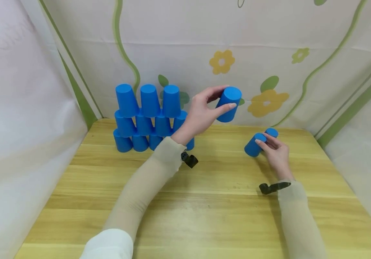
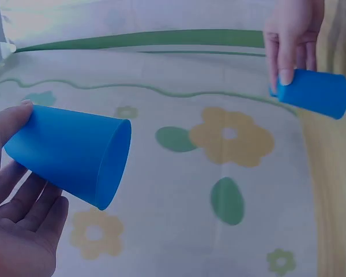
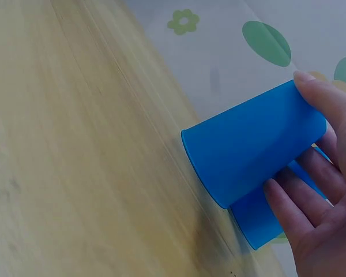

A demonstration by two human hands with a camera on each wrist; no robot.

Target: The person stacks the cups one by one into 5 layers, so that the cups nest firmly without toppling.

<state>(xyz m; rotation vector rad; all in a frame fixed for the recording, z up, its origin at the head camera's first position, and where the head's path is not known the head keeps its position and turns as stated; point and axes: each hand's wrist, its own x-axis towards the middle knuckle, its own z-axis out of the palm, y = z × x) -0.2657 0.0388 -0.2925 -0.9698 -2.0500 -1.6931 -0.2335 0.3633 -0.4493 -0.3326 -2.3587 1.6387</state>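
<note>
My left hand (image 1: 203, 111) holds a blue cup (image 1: 230, 102) mouth-down in the air, thumb on the near side and fingers behind. The left wrist view shows that cup (image 2: 69, 153) with its rim free of the hand. Lower and to the right, my right hand (image 1: 276, 154) grips a second blue cup (image 1: 254, 145), also mouth-down, between thumb and fingers. Right behind it is another blue cup (image 1: 271, 132), partly hidden by the fingers; in the right wrist view this rear cup (image 3: 256, 222) shows below the gripped one (image 3: 254, 144). Whether the gripped cup touches the table cannot be told.
A three-row stack of upside-down blue cups (image 1: 149, 100) stands at the back left of the wooden table (image 1: 205, 216), three cups on top. My left forearm and hand cover its lower right part. A flower-patterned curtain (image 1: 179, 28) hangs behind the table.
</note>
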